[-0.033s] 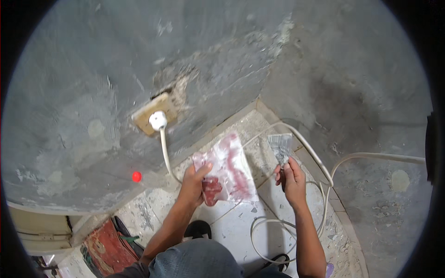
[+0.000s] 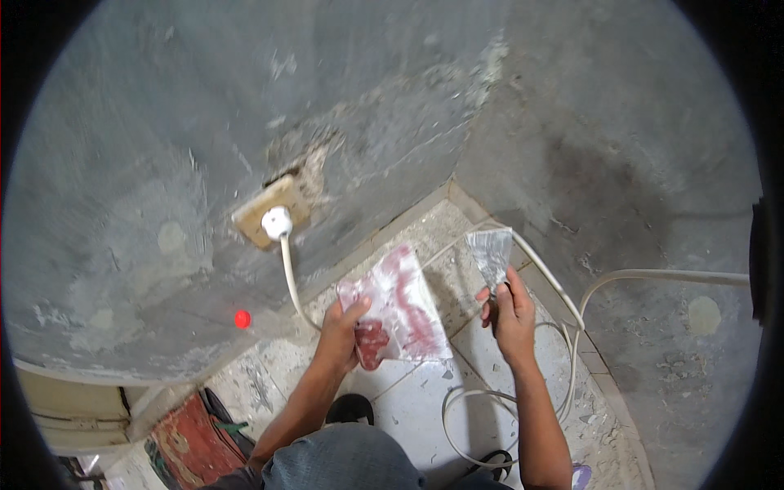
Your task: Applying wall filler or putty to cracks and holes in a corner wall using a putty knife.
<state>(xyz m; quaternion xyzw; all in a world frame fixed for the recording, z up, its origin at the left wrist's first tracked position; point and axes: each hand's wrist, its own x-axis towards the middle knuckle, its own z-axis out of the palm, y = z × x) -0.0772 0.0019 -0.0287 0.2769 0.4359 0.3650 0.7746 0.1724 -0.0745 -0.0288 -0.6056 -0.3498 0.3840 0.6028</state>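
Note:
My left hand [image 2: 336, 333] is closed on the near left edge of a flat, roughly square putty board [image 2: 412, 314], its thumb on top. White paste smears the board's face, and red shows through in patches and at the corner by my hand. In my right hand [image 2: 513, 325] is a putty knife [image 2: 491, 251] with a dark handle and a grey-streaked triangular blade pointing away from me. The blade is held apart from the board, to its right. My fingers hide most of the handle.
A yellowed wall socket [image 2: 265, 214] holds a white plug [image 2: 277, 221]. Its pale cable [image 2: 288, 273] runs down behind the board; pale cable also loops on the right [image 2: 572, 310]. A red bag-like thing [image 2: 196, 441] lies at lower left. Grey walls [image 2: 392, 147] meet beyond the debris-strewn tiles.
The putty knife has shifted slightly up and left with my right hand, its blade face showing more fully. The board is nearly still, and both grips are the same.

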